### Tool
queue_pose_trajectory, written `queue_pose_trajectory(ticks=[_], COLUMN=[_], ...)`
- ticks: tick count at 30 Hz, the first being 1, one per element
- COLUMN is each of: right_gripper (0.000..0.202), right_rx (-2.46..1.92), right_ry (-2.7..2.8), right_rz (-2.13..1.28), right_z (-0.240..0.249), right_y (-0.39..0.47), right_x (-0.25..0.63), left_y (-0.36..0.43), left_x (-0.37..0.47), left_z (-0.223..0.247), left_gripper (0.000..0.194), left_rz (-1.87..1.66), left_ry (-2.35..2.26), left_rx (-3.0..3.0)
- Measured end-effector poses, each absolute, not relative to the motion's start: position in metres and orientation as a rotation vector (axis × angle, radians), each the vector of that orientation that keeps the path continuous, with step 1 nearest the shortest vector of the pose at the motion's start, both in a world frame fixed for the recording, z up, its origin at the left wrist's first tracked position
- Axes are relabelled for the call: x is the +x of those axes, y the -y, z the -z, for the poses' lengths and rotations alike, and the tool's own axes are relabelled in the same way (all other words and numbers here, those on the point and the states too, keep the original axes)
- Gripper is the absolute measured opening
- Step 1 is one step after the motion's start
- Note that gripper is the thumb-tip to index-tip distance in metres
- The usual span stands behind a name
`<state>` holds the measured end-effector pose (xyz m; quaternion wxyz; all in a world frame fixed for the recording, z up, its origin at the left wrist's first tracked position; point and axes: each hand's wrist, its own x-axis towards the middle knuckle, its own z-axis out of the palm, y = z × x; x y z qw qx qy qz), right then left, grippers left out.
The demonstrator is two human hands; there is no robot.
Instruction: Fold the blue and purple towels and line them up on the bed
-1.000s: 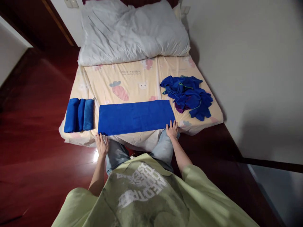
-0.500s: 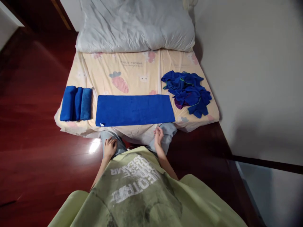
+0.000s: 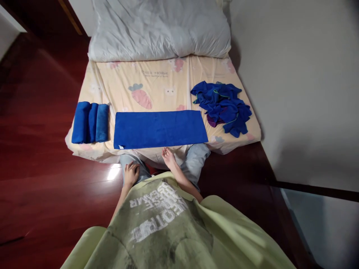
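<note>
A blue towel [image 3: 160, 129], folded into a long flat rectangle, lies along the bed's front edge with a small white tag at its near left corner. My left hand [image 3: 131, 173] rests on my left thigh, fingers loosely apart, holding nothing. Just in front of the towel's near edge, my right hand [image 3: 169, 157] hovers palm up with its fingers loosely bent and nothing in them. It does not appear to touch the towel. Left of the flat towel sit three rolled blue towels [image 3: 92, 123] side by side. To the right lies a crumpled heap of blue cloths [image 3: 224, 104], with a purple bit showing.
A carrot-patterned cream sheet [image 3: 159, 87] covers the bed. A bulky grey-white quilt [image 3: 159, 33] is piled at its far side. A pale wall [image 3: 297, 82] stands along the right, and dark red floor [image 3: 42, 168] extends on the left.
My right hand has moved left from my right knee to a spot before the middle of the flat towel. My left hand and the towels stay where they were.
</note>
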<state>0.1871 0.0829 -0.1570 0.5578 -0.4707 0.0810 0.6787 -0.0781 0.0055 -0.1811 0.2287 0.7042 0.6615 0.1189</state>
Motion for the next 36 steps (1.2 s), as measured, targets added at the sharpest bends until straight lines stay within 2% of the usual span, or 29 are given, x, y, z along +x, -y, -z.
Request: queue_pose_trajectory(ticks=[14, 19, 22, 29, 32, 36], right_gripper=[0.017, 0.018, 0.017, 0.013, 0.014, 0.015], right_rx=[-1.043, -1.004, -1.007, -1.074, -1.123, -1.111], right_ry=[-0.422, -0.41, -0.392, -0.37, -0.375, -0.378], right_rz=[-1.545, -1.581, -1.561, -1.525, -1.522, -1.54], right_z=[0.161, 0.169, 0.174, 0.182, 0.185, 0.184], right_y=[-0.108, -0.112, -0.113, -0.113, -0.114, -0.112], right_x=[0.172, 0.169, 0.167, 0.162, 0.162, 0.163], left_y=[-0.007, -0.012, -0.029, -0.149, -0.223, -0.314], left_x=[-0.077, -0.071, -0.063, -0.015, 0.017, 0.058], left_z=[0.179, 0.167, 0.153, 0.097, 0.08, 0.071], left_gripper=[0.036, 0.036, 0.037, 0.041, 0.04, 0.038], left_rz=[-0.284, -0.186, -0.118, -0.192, -0.228, -0.026], left_ry=[-1.831, -1.832, -1.679, -1.294, -1.264, -1.378], left_rx=[1.951, 1.921, 1.865, 1.989, 2.109, 2.213])
